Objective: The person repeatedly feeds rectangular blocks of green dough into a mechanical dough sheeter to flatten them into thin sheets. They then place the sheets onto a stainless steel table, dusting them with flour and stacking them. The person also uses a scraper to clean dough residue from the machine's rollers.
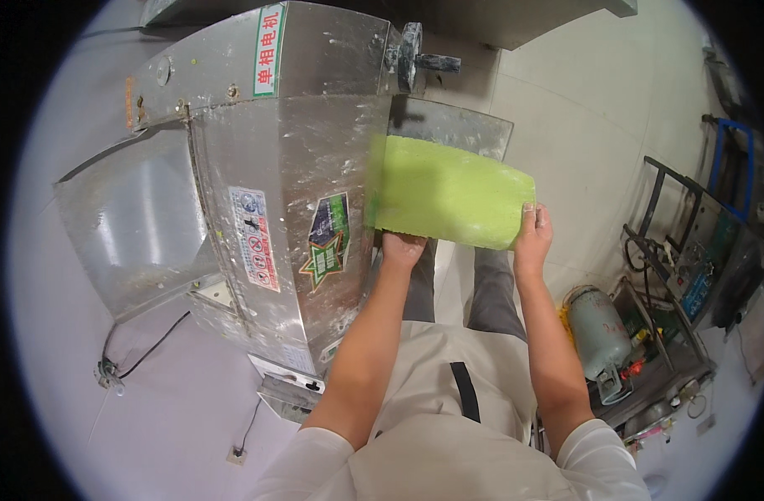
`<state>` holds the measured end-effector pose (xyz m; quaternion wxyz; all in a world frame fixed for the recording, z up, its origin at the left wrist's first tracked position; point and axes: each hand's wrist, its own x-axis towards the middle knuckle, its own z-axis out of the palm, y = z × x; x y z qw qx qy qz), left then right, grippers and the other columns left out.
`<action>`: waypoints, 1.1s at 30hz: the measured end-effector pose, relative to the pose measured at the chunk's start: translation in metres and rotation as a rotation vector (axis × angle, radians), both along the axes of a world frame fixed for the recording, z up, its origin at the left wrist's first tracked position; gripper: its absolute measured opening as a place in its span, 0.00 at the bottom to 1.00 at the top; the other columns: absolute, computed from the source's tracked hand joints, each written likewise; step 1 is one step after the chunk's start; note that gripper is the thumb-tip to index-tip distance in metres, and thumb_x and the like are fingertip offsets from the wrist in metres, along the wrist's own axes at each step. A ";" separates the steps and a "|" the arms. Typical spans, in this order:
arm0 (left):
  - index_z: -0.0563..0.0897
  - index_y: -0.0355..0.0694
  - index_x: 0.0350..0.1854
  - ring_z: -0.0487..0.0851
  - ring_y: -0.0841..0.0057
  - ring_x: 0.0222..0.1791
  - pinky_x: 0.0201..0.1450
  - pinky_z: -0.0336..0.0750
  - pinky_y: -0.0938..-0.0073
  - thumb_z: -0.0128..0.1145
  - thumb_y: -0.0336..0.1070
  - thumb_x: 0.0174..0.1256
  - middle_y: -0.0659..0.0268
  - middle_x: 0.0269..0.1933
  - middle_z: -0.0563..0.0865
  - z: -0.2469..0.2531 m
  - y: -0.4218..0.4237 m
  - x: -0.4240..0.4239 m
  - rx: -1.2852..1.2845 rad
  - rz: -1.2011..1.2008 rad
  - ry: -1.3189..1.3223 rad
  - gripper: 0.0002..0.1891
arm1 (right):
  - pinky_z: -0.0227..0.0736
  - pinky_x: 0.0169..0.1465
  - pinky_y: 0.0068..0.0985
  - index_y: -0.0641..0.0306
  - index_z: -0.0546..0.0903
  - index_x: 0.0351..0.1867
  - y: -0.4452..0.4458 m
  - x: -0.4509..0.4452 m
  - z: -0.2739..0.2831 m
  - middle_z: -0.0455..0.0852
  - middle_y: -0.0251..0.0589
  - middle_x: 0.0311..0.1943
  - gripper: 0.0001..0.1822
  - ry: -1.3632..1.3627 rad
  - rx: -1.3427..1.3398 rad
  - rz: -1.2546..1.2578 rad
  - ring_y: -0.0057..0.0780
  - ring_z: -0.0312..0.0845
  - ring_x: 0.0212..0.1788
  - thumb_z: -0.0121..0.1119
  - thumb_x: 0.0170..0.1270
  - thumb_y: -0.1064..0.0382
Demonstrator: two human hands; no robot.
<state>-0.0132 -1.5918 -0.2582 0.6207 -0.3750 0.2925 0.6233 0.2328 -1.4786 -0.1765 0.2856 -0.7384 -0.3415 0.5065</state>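
A wide sheet of bright green dough (pixel 457 191) extends from the side of a stainless-steel dough sheeter (pixel 332 144), its left end hidden by the housing. My right hand (pixel 535 228) pinches the sheet's near right corner, thumb on top. Below the near edge, close to the machine, is my left hand (pixel 404 247); its fingers are hidden under the dough, so their grip does not show. Behind the sheet, a metal tray or plate (pixel 469 125) sticks out from the machine. White flour marks speckle the steel.
A handwheel with a crank handle (pixel 413 59) juts from the machine's far corner. On the left is a sloping metal chute (pixel 138 213). A gas cylinder (pixel 598 338) and a dark metal frame (pixel 676 219) stand at right. A cord runs to a wall socket (pixel 236 455).
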 end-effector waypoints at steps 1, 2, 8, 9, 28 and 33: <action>0.78 0.40 0.63 0.82 0.58 0.61 0.64 0.79 0.53 0.46 0.52 0.80 0.58 0.63 0.83 -0.005 0.004 -0.002 0.064 -0.008 0.007 0.23 | 0.71 0.46 0.24 0.70 0.79 0.45 0.001 0.005 0.001 0.82 0.36 0.37 0.13 -0.006 -0.009 -0.014 0.20 0.73 0.40 0.52 0.79 0.61; 0.75 0.40 0.67 0.79 0.58 0.64 0.67 0.77 0.53 0.44 0.52 0.81 0.58 0.66 0.81 -0.009 0.007 -0.003 0.128 -0.016 0.015 0.24 | 0.71 0.46 0.24 0.70 0.79 0.45 0.001 0.011 0.003 0.81 0.35 0.36 0.12 -0.012 -0.017 -0.028 0.20 0.72 0.39 0.52 0.79 0.61; 0.72 0.41 0.72 0.74 0.61 0.71 0.73 0.69 0.55 0.47 0.48 0.81 0.58 0.71 0.77 -0.028 0.031 -0.004 0.291 -0.206 0.386 0.25 | 0.68 0.44 0.21 0.67 0.80 0.46 0.004 0.061 0.012 0.80 0.30 0.37 0.13 -0.048 -0.012 -0.048 0.16 0.69 0.39 0.53 0.80 0.57; 0.72 0.41 0.72 0.74 0.62 0.71 0.73 0.69 0.56 0.47 0.48 0.81 0.58 0.71 0.77 -0.031 0.038 -0.004 0.290 -0.207 0.418 0.25 | 0.68 0.45 0.21 0.67 0.80 0.46 0.004 0.070 0.014 0.80 0.30 0.37 0.13 -0.058 -0.020 -0.047 0.16 0.70 0.39 0.53 0.80 0.57; 0.71 0.41 0.73 0.74 0.66 0.70 0.75 0.66 0.63 0.49 0.44 0.80 0.61 0.71 0.77 0.031 0.120 0.005 0.378 -0.448 1.022 0.24 | 0.73 0.57 0.25 0.71 0.79 0.57 0.010 0.190 0.063 0.84 0.41 0.50 0.16 -0.336 0.129 -0.103 0.26 0.79 0.51 0.52 0.79 0.61; 0.71 0.41 0.73 0.74 0.67 0.70 0.76 0.65 0.64 0.50 0.43 0.80 0.61 0.71 0.77 0.072 0.134 0.025 0.514 -0.618 1.302 0.24 | 0.72 0.61 0.29 0.71 0.77 0.62 0.001 0.144 0.097 0.83 0.44 0.56 0.17 -0.462 0.232 0.046 0.32 0.79 0.57 0.46 0.81 0.65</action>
